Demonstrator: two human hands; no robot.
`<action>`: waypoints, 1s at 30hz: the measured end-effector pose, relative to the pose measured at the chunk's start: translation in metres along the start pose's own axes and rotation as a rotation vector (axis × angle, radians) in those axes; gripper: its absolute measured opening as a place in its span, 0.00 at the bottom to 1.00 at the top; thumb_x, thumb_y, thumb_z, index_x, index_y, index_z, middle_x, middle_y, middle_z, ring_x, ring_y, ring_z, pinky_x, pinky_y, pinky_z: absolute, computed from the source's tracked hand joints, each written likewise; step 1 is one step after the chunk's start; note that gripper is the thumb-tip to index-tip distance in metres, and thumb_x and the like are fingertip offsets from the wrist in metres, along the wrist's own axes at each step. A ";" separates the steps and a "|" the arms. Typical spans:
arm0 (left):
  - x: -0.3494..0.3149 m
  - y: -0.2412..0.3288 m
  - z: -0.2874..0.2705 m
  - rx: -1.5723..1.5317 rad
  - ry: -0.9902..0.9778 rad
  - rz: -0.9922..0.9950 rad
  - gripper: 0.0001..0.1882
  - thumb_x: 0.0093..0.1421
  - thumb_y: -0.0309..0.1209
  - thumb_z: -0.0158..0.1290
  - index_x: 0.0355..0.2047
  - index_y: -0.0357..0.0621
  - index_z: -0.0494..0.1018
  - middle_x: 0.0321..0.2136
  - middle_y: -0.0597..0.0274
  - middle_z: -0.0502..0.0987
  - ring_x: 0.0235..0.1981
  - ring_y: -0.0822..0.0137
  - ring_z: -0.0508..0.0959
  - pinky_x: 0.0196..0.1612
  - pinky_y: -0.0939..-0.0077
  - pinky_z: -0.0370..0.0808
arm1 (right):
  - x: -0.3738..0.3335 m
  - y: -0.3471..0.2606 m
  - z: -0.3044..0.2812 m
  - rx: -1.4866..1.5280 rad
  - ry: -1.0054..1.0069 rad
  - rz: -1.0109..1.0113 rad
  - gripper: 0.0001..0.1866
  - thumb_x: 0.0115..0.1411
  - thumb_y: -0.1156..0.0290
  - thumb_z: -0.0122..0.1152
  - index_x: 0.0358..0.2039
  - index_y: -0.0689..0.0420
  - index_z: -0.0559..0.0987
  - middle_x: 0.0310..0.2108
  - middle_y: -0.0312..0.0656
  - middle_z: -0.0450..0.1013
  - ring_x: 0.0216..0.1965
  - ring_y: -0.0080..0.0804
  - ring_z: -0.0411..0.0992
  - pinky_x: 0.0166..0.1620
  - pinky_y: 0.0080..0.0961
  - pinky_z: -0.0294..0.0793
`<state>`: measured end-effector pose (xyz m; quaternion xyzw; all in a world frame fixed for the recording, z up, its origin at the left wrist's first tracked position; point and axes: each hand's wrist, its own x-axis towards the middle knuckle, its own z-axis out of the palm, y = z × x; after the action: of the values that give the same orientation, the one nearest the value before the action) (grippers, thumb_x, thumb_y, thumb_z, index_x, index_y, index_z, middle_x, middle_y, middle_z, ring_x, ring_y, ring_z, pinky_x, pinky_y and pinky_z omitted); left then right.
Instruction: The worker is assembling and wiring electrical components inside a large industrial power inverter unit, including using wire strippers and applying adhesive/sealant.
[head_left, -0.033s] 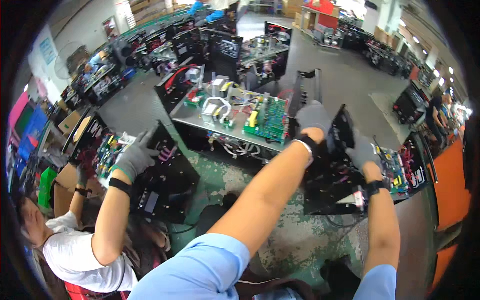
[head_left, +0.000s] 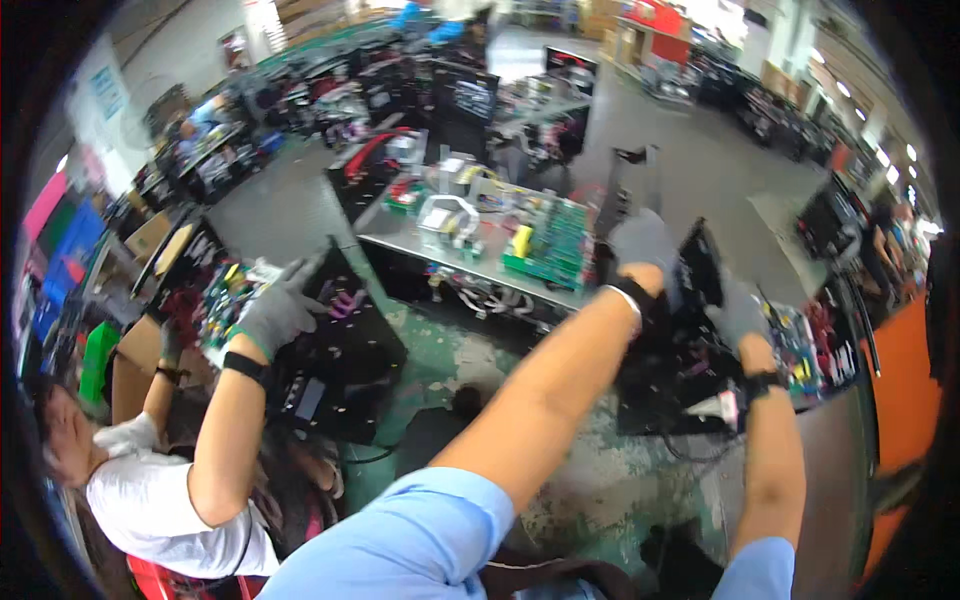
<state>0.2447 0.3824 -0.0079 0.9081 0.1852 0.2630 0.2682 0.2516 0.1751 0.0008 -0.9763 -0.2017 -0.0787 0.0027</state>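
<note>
My left hand [head_left: 640,245], in a grey glove, reaches far forward beside the left edge of an upright black panel [head_left: 697,262]. Its fingers are hidden behind the back of the hand and blurred. My right hand [head_left: 738,312], also gloved, is by the panel's right edge; smearing hides whether its fingers grip it. Below stands a black chassis [head_left: 650,385] with circuit boards [head_left: 800,350] at its right side. Left of my left hand, a green circuit board [head_left: 550,245] sits on the metal tray [head_left: 395,225] of another unit.
At left, a co-worker's gloved hand [head_left: 275,312] rests over another black unit [head_left: 345,350] with boards and purple connectors. A cardboard box [head_left: 135,365] and green bin [head_left: 98,350] stand near that person. An orange panel [head_left: 915,380] is at right. More units line the background.
The whole view has shifted slightly, so the scene sits a little farther right. Both my hands stay near the upright black panel.
</note>
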 end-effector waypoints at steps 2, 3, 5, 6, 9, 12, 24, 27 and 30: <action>-0.003 0.002 0.015 -0.007 0.077 -0.029 0.14 0.58 0.35 0.55 0.39 0.37 0.73 0.28 0.52 0.82 0.31 0.53 0.85 0.34 0.61 0.80 | -0.001 0.017 0.004 -0.013 0.051 -0.058 0.34 0.55 0.65 0.67 0.62 0.53 0.67 0.55 0.55 0.70 0.56 0.58 0.68 0.58 0.46 0.69; -0.006 0.000 0.021 0.046 0.070 0.042 0.12 0.58 0.33 0.55 0.38 0.38 0.73 0.28 0.52 0.82 0.31 0.54 0.84 0.33 0.61 0.80 | 0.002 0.024 0.008 0.042 0.060 -0.080 0.33 0.55 0.68 0.67 0.61 0.54 0.68 0.55 0.57 0.70 0.56 0.58 0.68 0.58 0.46 0.69; -0.008 0.004 0.027 0.019 0.058 -0.058 0.13 0.56 0.31 0.56 0.41 0.38 0.73 0.31 0.54 0.83 0.32 0.55 0.84 0.35 0.60 0.79 | 0.010 0.035 0.014 0.121 -0.042 0.105 0.44 0.53 0.75 0.65 0.69 0.57 0.57 0.65 0.58 0.61 0.65 0.56 0.61 0.66 0.41 0.61; -0.012 0.006 0.028 0.061 0.044 -0.024 0.16 0.55 0.31 0.57 0.42 0.38 0.73 0.30 0.55 0.83 0.32 0.55 0.84 0.34 0.62 0.79 | 0.014 0.041 0.018 -0.033 -0.039 0.134 0.40 0.57 0.76 0.60 0.70 0.54 0.56 0.63 0.58 0.64 0.63 0.57 0.64 0.64 0.42 0.64; -0.022 0.009 0.019 0.067 -0.003 -0.020 0.17 0.53 0.31 0.59 0.42 0.40 0.72 0.26 0.56 0.82 0.30 0.55 0.84 0.31 0.64 0.79 | 0.027 0.050 0.027 -0.060 0.140 0.247 0.36 0.58 0.73 0.59 0.67 0.52 0.59 0.59 0.53 0.69 0.55 0.54 0.72 0.56 0.44 0.71; -0.047 0.008 0.000 0.039 -0.022 0.012 0.15 0.52 0.30 0.60 0.39 0.41 0.73 0.24 0.56 0.82 0.29 0.54 0.84 0.31 0.64 0.79 | 0.026 0.060 0.024 -0.034 0.124 0.303 0.35 0.60 0.65 0.61 0.67 0.49 0.60 0.59 0.51 0.70 0.56 0.53 0.72 0.57 0.44 0.70; -0.134 0.001 -0.118 0.027 -0.188 0.157 0.15 0.52 0.38 0.59 0.35 0.43 0.71 0.23 0.49 0.79 0.27 0.47 0.81 0.30 0.52 0.78 | 0.053 0.098 -0.029 0.038 0.200 0.212 0.29 0.65 0.46 0.53 0.57 0.52 0.75 0.53 0.54 0.74 0.54 0.58 0.71 0.56 0.46 0.69; -0.167 0.007 -0.142 -0.029 -0.070 0.233 0.14 0.52 0.37 0.60 0.35 0.44 0.72 0.22 0.50 0.77 0.26 0.46 0.79 0.30 0.53 0.76 | 0.048 0.109 -0.030 0.079 0.345 0.182 0.27 0.64 0.45 0.52 0.50 0.54 0.79 0.49 0.54 0.75 0.50 0.55 0.74 0.54 0.47 0.71; -0.184 0.015 -0.165 0.033 -0.130 0.264 0.14 0.51 0.37 0.61 0.33 0.44 0.71 0.20 0.52 0.75 0.24 0.47 0.78 0.28 0.54 0.75 | 0.047 0.112 -0.041 0.079 0.291 0.168 0.25 0.65 0.47 0.50 0.47 0.54 0.79 0.45 0.53 0.76 0.47 0.53 0.75 0.50 0.46 0.73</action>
<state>0.0066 0.3473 0.0497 0.9439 0.0508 0.2333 0.2279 0.3326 0.0896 0.0512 -0.9671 -0.1195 -0.2109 0.0766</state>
